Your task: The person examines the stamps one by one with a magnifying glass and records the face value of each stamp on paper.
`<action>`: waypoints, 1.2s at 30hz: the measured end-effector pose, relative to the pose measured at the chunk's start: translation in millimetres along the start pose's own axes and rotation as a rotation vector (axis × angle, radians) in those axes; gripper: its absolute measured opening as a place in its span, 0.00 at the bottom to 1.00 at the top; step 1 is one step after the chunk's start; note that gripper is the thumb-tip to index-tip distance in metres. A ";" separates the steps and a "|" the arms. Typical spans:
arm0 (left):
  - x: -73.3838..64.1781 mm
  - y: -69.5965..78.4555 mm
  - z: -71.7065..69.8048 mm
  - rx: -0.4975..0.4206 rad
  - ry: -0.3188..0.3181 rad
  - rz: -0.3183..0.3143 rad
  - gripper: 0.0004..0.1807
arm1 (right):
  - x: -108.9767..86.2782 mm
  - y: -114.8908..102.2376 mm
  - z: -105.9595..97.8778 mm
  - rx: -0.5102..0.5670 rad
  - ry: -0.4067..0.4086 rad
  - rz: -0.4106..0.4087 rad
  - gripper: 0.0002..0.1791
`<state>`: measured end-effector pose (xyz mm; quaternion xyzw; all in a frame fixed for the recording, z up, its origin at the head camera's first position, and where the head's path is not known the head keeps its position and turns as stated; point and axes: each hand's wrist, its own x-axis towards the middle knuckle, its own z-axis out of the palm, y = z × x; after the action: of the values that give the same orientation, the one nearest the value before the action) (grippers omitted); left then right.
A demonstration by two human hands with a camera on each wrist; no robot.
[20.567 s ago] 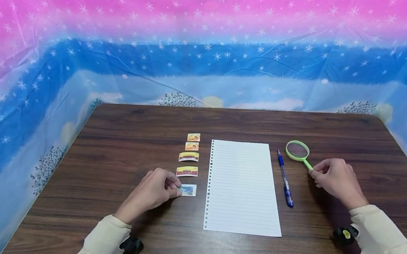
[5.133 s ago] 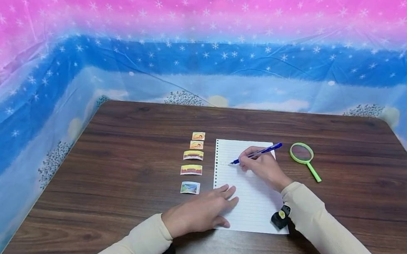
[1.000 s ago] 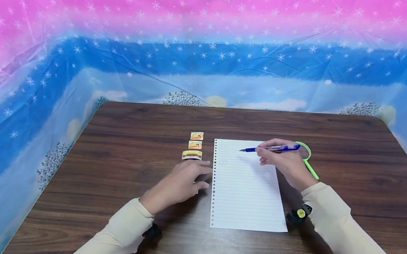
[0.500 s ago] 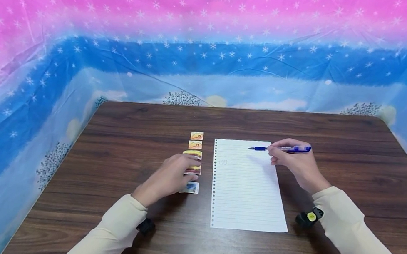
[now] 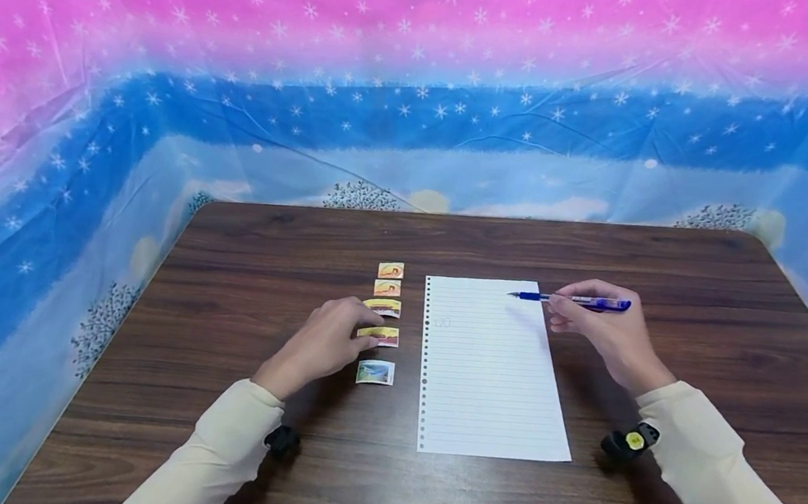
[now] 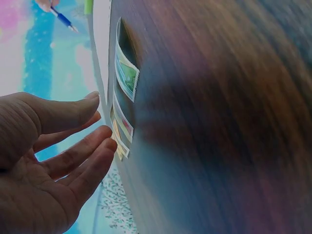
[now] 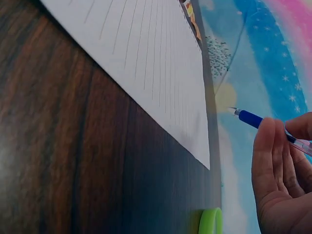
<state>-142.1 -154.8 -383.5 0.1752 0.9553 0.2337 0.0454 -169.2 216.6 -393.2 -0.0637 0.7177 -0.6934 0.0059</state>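
Note:
My left hand (image 5: 323, 338) hovers at the left ends of two yellow-and-red stamps, its fingers loosely bent and nothing seen between them in the left wrist view. The upper yellow stamp (image 5: 386, 308) and the lower one (image 5: 388, 337) are partly covered by fingers. Below lies a blue-green landscape stamp (image 5: 375, 372), curled up from the table in the left wrist view. Two small orange stamps (image 5: 390, 270) top the column. My right hand (image 5: 608, 329) pinches a blue pen (image 7: 250, 118), its tip pointing left above the upper right of the lined paper (image 5: 493, 387).
Faint pencil-thin writing (image 5: 442, 322) marks the paper's left side. A green magnifying glass (image 7: 209, 222) shows its rim in the right wrist view; my right hand hides it in the head view. The brown wooden table (image 5: 221, 281) meets a snowflake-patterned cloth (image 5: 301, 107) behind.
Over the last second my left hand has drawn left, uncovering the landscape stamp and the lower yellow one. The right hand has carried the pen right, off the paper's middle. Earlier it was writing.

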 end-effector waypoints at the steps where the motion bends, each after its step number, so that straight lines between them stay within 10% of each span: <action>1: 0.1 -0.9 -0.1 -0.001 0.002 -0.004 0.12 | -0.7 -0.2 -1.0 -0.028 0.009 -0.003 0.15; 36: 8.3 -21.5 -0.7 -0.099 -0.020 -0.085 0.02 | -19.4 2.2 -29.2 -0.020 0.128 -0.020 0.17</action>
<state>-156.7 -169.9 -392.9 0.1344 0.9486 0.2769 0.0735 -152.9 247.7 -395.8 -0.0265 0.7230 -0.6887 -0.0477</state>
